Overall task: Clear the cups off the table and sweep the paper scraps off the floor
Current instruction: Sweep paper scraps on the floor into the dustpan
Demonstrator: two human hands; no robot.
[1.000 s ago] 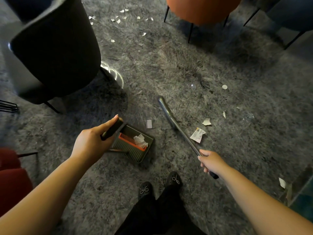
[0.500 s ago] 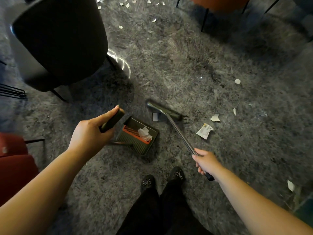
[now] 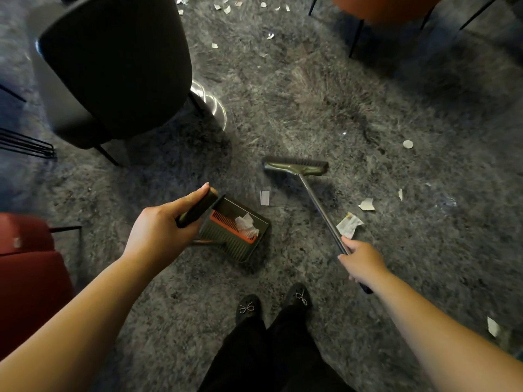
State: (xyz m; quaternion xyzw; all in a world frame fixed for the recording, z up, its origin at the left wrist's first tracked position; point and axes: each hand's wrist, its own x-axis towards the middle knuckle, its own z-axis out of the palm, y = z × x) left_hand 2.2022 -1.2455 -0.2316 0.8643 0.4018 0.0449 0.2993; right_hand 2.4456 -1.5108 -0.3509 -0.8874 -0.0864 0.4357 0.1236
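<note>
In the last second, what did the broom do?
The dark green broom head swung round from pointing away to lying crosswise, just beyond the small grey rectangular paper scrap, steered by the right hand on the metal handle. The left hand kept holding the dark green dustpan, crumpled white paper still inside.

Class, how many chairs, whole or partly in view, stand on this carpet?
3: a black chair upper left, a red chair at the left edge, an orange chair at the top. Others may lie outside view.

Black chair (image 3: 113, 66), red seat (image 3: 28, 278), orange chair (image 3: 390, 7), grey shaggy carpet (image 3: 283, 94)
</note>
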